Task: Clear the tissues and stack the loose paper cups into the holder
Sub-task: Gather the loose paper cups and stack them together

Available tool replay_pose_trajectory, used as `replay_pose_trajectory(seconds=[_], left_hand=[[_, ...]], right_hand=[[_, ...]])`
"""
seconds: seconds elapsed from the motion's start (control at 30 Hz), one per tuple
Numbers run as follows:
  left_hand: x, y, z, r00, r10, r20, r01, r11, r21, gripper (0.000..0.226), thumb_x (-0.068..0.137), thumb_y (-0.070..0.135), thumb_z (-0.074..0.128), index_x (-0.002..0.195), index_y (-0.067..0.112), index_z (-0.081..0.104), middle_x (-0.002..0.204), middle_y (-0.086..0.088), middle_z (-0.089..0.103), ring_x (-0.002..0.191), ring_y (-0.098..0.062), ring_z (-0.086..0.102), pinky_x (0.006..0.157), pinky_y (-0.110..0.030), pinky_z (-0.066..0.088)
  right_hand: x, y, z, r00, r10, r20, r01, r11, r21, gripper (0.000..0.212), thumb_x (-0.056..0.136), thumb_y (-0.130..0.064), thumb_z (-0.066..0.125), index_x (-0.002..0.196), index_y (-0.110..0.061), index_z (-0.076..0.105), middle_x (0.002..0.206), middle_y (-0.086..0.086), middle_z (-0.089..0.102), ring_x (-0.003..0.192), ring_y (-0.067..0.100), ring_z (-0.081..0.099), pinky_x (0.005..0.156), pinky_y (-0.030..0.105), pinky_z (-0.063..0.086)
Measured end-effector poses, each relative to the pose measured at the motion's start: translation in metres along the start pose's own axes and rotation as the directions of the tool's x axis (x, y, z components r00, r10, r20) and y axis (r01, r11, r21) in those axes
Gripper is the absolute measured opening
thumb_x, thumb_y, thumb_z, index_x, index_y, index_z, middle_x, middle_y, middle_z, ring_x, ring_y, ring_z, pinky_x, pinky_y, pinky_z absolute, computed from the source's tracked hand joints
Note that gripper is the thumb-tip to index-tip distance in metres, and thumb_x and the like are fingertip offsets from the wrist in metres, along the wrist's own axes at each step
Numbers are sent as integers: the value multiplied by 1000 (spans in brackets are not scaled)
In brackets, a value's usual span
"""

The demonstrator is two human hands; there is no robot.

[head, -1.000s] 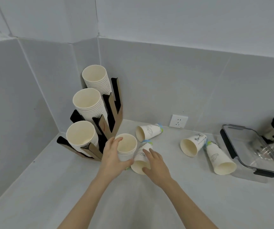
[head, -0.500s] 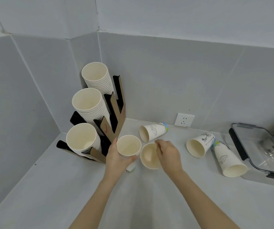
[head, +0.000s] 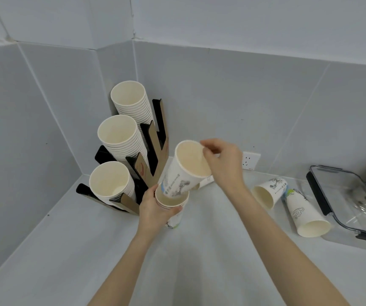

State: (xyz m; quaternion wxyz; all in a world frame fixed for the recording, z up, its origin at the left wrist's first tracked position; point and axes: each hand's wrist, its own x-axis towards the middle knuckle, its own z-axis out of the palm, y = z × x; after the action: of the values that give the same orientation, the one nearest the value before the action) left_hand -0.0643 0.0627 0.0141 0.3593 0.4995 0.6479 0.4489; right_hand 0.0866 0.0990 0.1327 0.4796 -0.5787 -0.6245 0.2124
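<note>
My left hand (head: pixel 153 208) grips a short stack of nested paper cups (head: pixel 173 206) standing on the counter. My right hand (head: pixel 224 166) pinches the rim of a printed paper cup (head: pixel 184 171), tilted, with its base dipping into the stack's mouth. The black and brown cup holder (head: pixel 153 149) stands in the corner with three slanted stacks of white cups (head: pixel 120 138). Two loose cups lie on their sides at the right, one nearer the wall (head: pixel 268 193) and one nearer me (head: pixel 305 215). Another loose cup (head: pixel 207 181) is mostly hidden behind my right hand. No tissues are visible.
A clear lidded container with black handles (head: pixel 345 202) sits at the right edge of the white counter (head: pixel 199 250). A wall socket (head: pixel 249 160) is behind my right hand. Grey tiled walls close the corner at left and behind.
My right hand has lifted the cup from the counter and brought its base over the stack held by my left hand. The view has tilted slightly.
</note>
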Motion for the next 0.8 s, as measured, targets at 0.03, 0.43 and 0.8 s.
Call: replay_pose_trajectory(seconds=[0.03,0.43,0.8], left_hand=[[0,0,0,1000,-2,-4,2,1000,-6,80,48,20,87,118,18,49,121,-2,57,99,-15,54,84,-30,45],[8,-4,4,999,-21,-29,20,999,-33,83,44,16,88,118,17,50,112,4,53,103,-13,51,89,-29,43],[45,8,23,1000,9,-18,-11,996,-90,80,47,13,87,117,21,49,112,8,52,104,-9,50,86,-24,39]], right_hand=[[-4,5,10,999,-6,53,8,999,-36,24,83,-2,52,98,-8,70,92,5,73,82,18,63,79,18,48],[-4,76,59,904,142,404,10,937,-350,26,89,-20,44,83,-4,64,79,16,63,72,28,52,62,32,38],[49,141,78,892,239,383,28,817,-576,48,90,-23,50,135,-11,36,144,11,39,132,30,34,102,43,39]])
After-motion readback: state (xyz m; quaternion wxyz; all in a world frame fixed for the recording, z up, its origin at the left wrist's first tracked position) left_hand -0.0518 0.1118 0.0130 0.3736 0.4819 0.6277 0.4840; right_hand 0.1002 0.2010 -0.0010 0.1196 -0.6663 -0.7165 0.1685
